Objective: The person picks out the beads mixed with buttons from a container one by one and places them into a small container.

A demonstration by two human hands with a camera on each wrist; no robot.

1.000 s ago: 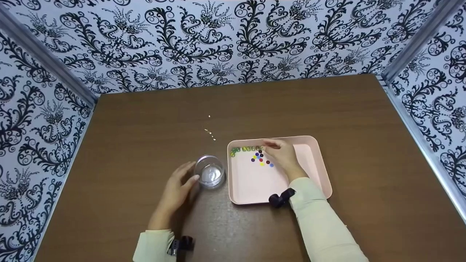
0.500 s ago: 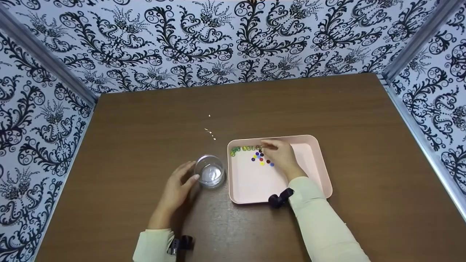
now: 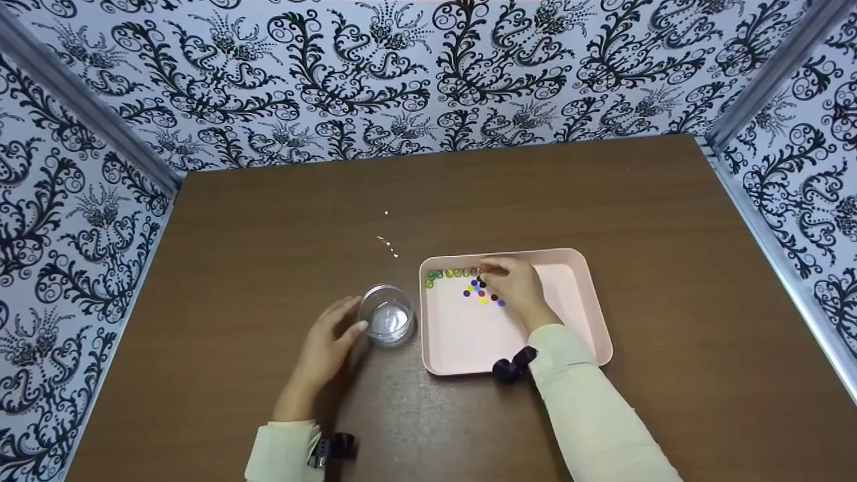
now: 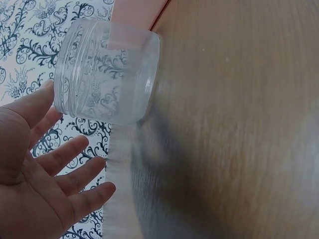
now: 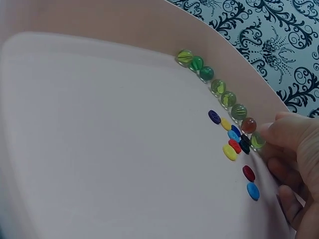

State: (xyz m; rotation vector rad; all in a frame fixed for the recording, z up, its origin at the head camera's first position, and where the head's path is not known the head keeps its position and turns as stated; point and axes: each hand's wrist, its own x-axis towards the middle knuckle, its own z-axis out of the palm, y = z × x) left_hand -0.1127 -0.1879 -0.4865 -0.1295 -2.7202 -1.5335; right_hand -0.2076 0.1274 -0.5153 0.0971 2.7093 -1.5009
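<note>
A clear, lidless plastic jar [image 3: 387, 316] stands on the table just left of a pink tray [image 3: 462, 348]. My left hand [image 3: 326, 345] is beside the jar, its fingers spread; in the left wrist view the thumb tip is right at the jar's threaded rim. Over the tray's far side, my right hand [image 3: 519, 284] pinches a yellow-green glass marble [image 5: 257, 141] at the near end of a row. The other marbles in the row, green, yellow-green and a reddish one [image 5: 248, 125], line the tray wall. Several coloured buttons, including a yellow button [image 5: 229, 152] and a light blue button [image 5: 253, 191], lie beside them.
Small whitish bits [image 3: 387, 244] are scattered on the brown table [image 3: 268, 227] beyond the jar. Patterned wall panels [image 3: 375, 80] enclose the back and both sides. The tray's raised rim surrounds the marbles and buttons.
Hardly anything differs; both hands keep their places, and the marbles, buttons and jar stay where they were.
</note>
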